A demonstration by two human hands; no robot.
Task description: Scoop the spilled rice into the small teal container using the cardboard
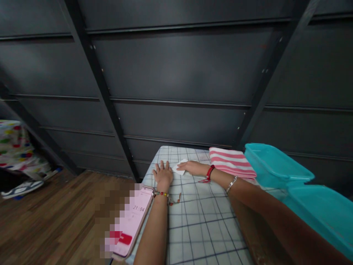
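My left hand [163, 174] lies flat with its fingers spread on a white cloth with a dark grid pattern [198, 217], near its far left part. Just right of it, my right hand [194, 168] has its fingers closed on a small white piece, a tissue or thin cloth [179, 167], which rests against the checked cloth. A folded pink-and-white striped towel [231, 162] lies beyond my right wrist. By my left forearm is a phone [135, 217] with a pink screen reading 21:04.
Two turquoise plastic containers [278, 162] stand at the right, by my right arm. Dark metal panels [176, 70] rise behind the surface. At the left are a wooden floor [68, 221], a shoe [22, 189] and a colourful dotted bag or cloth [16, 147].
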